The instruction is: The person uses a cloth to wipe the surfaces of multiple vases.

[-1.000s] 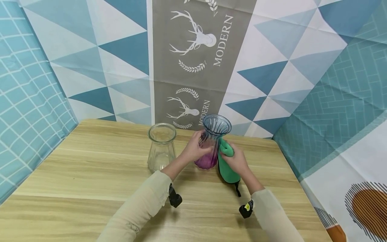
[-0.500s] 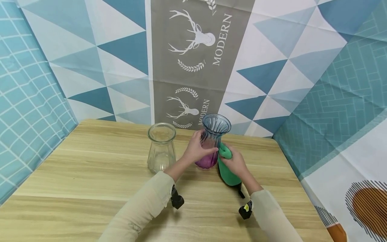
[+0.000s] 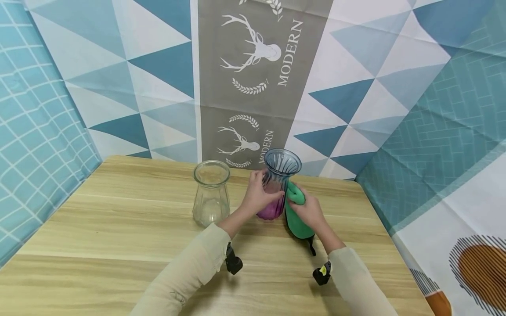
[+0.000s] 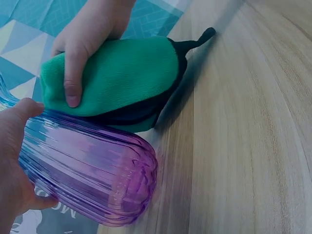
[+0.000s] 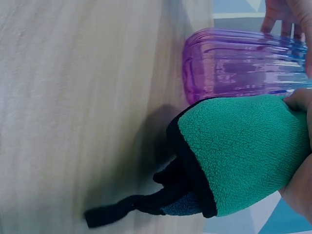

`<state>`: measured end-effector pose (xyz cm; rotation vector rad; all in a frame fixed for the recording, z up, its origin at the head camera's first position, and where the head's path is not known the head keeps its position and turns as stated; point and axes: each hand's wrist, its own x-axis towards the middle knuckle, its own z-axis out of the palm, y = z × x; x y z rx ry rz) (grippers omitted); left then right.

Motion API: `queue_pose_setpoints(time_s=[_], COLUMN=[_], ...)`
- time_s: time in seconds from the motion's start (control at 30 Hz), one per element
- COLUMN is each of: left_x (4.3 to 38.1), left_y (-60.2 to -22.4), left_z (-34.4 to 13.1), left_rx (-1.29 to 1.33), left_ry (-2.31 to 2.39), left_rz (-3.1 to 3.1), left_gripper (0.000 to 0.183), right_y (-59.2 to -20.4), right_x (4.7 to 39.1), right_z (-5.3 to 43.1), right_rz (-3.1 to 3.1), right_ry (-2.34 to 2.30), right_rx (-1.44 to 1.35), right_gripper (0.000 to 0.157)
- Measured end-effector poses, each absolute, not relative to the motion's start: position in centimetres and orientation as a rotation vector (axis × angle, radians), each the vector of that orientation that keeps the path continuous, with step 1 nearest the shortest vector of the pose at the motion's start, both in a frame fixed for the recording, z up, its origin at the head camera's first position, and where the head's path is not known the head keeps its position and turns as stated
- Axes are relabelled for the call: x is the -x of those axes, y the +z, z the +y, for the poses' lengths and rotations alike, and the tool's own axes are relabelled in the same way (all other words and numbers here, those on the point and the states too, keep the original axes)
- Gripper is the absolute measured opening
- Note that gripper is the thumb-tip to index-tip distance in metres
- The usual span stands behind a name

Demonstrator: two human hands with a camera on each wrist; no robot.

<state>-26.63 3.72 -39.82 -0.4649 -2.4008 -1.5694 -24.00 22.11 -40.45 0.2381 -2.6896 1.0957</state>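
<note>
My left hand (image 3: pixel 254 195) grips a ribbed glass vase (image 3: pixel 276 182), blue at its flared mouth and purple toward the base. Thumb and fingers lie on either side of its body. The vase leans slightly, its base close over the wooden table. Against its right side, my right hand (image 3: pixel 309 211) holds a folded green cloth (image 3: pixel 298 226) with black edging and a hanging black loop (image 5: pixel 112 209). In the left wrist view, the right thumb presses on the fuzzy cloth (image 4: pixel 131 73) right beside the purple glass (image 4: pixel 97 165). The right fingers are mostly hidden behind the cloth.
A clear glass vase (image 3: pixel 211 202) with a wide rim stands upright to the left, near my left forearm. Wood-grain tabletop (image 3: pixel 118 228) spreads around and in front. Behind it hangs a patterned fabric backdrop (image 3: pixel 166 87), with blue-tiled sheets at both sides.
The right hand and green cloth have dipped slightly along the vase's side and come back up, and the black loop has swung. The left wrist has shifted slightly right; its grip stays.
</note>
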Motion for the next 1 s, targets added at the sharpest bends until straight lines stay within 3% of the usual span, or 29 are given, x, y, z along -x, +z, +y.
queue_pose_setpoints(time_s=[0.53,1.0], left_x=[26.8,26.8], left_y=[-40.0,-39.5], left_z=[3.4,3.4], left_rx=[0.443,0.480], left_ry=[-1.575,-1.537], left_rz=[-2.437,-2.505], left_gripper=[0.083,0.082], right_y=[-37.6,-39.9], right_x=[23.9,24.0], right_z=[21.3,21.9], right_rz=[-2.544,-2.619], right_ry=[1.205,1.098], right_rx=[-0.231,-0.307], right_gripper=[0.056,0.056])
